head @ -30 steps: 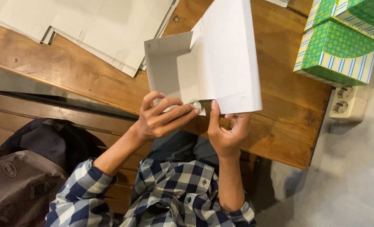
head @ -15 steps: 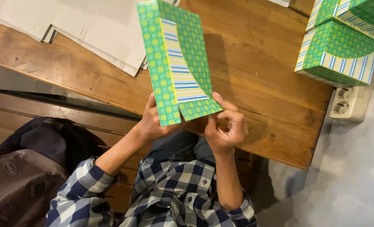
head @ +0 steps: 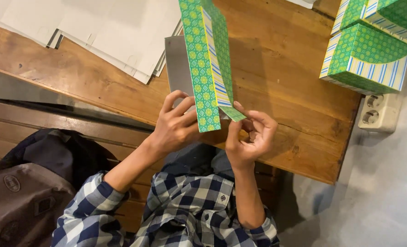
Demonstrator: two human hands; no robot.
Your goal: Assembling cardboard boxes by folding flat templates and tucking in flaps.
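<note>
Box blank (head: 208, 68) turned edge-on since; both hands' fingers (head: 178, 107) pinch it over wooden table (head: 295, 91).

Flat card sheets (head: 98, 32) lie at the table's (head: 295, 82) far left corner. Finished boxes (head: 372, 50) stand stacked at its far right corner. Folded carton (head: 210, 64) is held upright above the near edge, left hand (head: 176, 126) and right hand (head: 249, 137) at its lower end.

Small packaging workshop: worn wooden table (head: 281, 91), stack of flat white carton blanks (head: 98, 32) on its far-left part, finished green patterned boxes (head: 368, 55) at its right edge.
</note>
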